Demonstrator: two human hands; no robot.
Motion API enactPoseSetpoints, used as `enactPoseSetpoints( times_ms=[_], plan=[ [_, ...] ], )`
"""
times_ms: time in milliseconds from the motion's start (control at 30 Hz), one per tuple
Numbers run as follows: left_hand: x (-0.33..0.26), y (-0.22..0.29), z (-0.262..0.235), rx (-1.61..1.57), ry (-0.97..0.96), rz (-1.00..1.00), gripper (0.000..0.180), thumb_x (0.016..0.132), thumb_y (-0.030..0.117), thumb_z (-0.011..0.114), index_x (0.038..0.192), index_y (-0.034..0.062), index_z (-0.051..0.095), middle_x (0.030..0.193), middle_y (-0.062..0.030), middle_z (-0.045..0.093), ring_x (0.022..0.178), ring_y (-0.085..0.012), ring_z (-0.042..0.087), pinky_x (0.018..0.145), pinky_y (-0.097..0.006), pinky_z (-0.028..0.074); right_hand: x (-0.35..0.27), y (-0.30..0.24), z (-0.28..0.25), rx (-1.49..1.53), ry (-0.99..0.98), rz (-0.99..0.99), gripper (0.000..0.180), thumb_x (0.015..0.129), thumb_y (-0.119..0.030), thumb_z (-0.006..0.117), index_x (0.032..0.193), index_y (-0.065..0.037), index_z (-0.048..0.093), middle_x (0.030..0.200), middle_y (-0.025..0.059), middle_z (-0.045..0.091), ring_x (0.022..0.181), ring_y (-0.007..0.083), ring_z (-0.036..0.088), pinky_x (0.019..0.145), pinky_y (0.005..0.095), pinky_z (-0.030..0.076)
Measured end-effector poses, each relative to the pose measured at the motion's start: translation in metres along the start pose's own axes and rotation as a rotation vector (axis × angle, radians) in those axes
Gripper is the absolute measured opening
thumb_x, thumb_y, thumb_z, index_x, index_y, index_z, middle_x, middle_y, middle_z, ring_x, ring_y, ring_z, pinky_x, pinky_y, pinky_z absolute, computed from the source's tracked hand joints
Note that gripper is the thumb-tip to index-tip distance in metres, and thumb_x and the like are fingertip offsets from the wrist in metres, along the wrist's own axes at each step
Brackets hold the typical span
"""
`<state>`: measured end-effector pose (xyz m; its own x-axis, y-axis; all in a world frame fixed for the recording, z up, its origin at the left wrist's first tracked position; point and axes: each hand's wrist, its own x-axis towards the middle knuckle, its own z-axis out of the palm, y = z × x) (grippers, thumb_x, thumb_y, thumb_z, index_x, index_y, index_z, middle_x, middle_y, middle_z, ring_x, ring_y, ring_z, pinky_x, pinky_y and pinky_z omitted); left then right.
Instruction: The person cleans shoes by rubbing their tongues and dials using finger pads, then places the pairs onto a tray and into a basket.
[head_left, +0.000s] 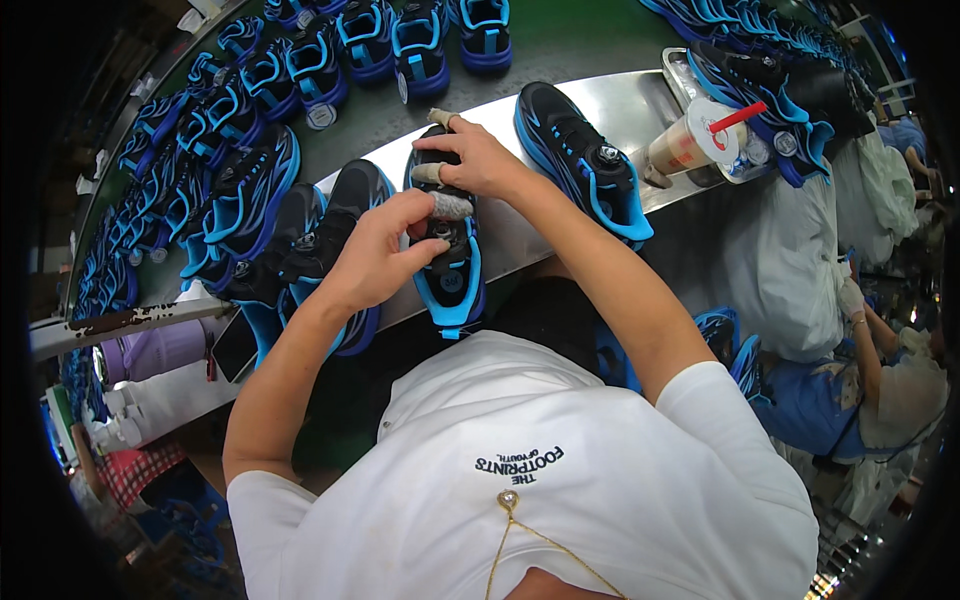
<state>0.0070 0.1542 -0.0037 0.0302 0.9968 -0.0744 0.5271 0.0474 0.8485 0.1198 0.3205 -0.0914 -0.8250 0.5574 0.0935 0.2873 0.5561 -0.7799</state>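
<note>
A black sneaker with bright blue trim (456,285) lies on the metal ledge before me, its heel toward my body. Near the dial on its upper, my left hand (385,250) grips it, with a grey cover on one finger and the thumb beside the dial. My right hand (485,160) is closed over the toe end, beige covers on two fingers; its fingertips are partly hidden behind the shoe. To the right lies another such sneaker (585,160), untouched. More of these sneakers (350,215) stand close to my left hand.
Rows of matching sneakers (230,110) fill the green surface (420,115) at the far left. On the right, a drink cup with a red straw (690,140) stands by a metal tray (680,75). White bags (790,250) and a co-worker's arm (868,340) are farther right.
</note>
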Motion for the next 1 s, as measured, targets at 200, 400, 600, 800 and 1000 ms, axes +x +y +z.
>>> enactPoseSetpoints(
  times_ms=[200, 400, 600, 800, 1000],
  plan=[
    [-0.018, 0.016, 0.002, 0.160, 0.159, 0.135, 0.043, 0.077, 0.008, 0.068, 0.118, 0.0024, 0.057, 0.100, -0.0090, 0.056, 0.085, -0.0193, 0.053, 0.084, -0.031, 0.042, -0.015, -0.027, -0.021, -0.033, 0.068, -0.015, 0.040, 0.080, -0.027, 0.066, 0.118, -0.014, 0.065, 0.136, 0.0169, 0.047, 0.118, 0.0326, 0.050, 0.098, 0.0386, 0.041],
    [-0.071, 0.016, 0.045, -0.315, 0.400, -0.303, 0.040, 0.083, 0.010, 0.068, 0.115, -0.0060, 0.050, 0.106, -0.0140, 0.056, 0.093, -0.0161, 0.058, 0.069, -0.026, 0.051, -0.112, -0.078, -0.128, -0.043, 0.259, 0.051, 0.028, 0.087, -0.018, 0.063, 0.112, -0.006, 0.066, 0.098, 0.0131, 0.067, 0.084, 0.0235, 0.063, 0.076, 0.0303, 0.049],
    [-0.021, 0.008, 0.119, -0.224, 0.205, -0.282, 0.060, 0.087, 0.015, 0.064, 0.135, -0.0055, 0.034, 0.118, -0.0196, 0.050, 0.090, -0.0210, 0.061, 0.074, -0.032, 0.052, -0.160, -0.079, -0.124, -0.450, 0.119, 0.189, 0.056, 0.079, -0.027, 0.070, 0.126, -0.003, 0.052, 0.087, 0.0230, 0.063, 0.081, 0.0391, 0.062, 0.070, 0.0446, 0.048],
    [-0.012, -0.007, 0.124, -0.367, 0.064, -0.227, 0.058, 0.089, 0.006, 0.057, 0.140, 0.0003, 0.030, 0.125, -0.0172, 0.052, 0.100, -0.0198, 0.060, 0.085, -0.031, 0.049, -0.166, -0.069, -0.121, -0.403, 0.106, 0.262, 0.058, 0.077, -0.026, 0.071, 0.128, -0.008, 0.050, 0.097, 0.0213, 0.060, 0.095, 0.0377, 0.058, 0.083, 0.0428, 0.045],
    [-0.007, 0.001, 0.144, -0.450, 0.156, -0.134, 0.059, 0.087, 0.009, 0.060, 0.139, -0.0004, 0.031, 0.116, -0.0170, 0.054, 0.092, -0.0200, 0.060, 0.075, -0.029, 0.051, -0.149, -0.035, -0.104, -0.603, -0.061, 0.393, 0.042, 0.071, -0.012, 0.065, 0.113, -0.009, 0.061, 0.083, 0.0144, 0.064, 0.085, 0.0341, 0.061, 0.076, 0.0446, 0.049]
  ],
)
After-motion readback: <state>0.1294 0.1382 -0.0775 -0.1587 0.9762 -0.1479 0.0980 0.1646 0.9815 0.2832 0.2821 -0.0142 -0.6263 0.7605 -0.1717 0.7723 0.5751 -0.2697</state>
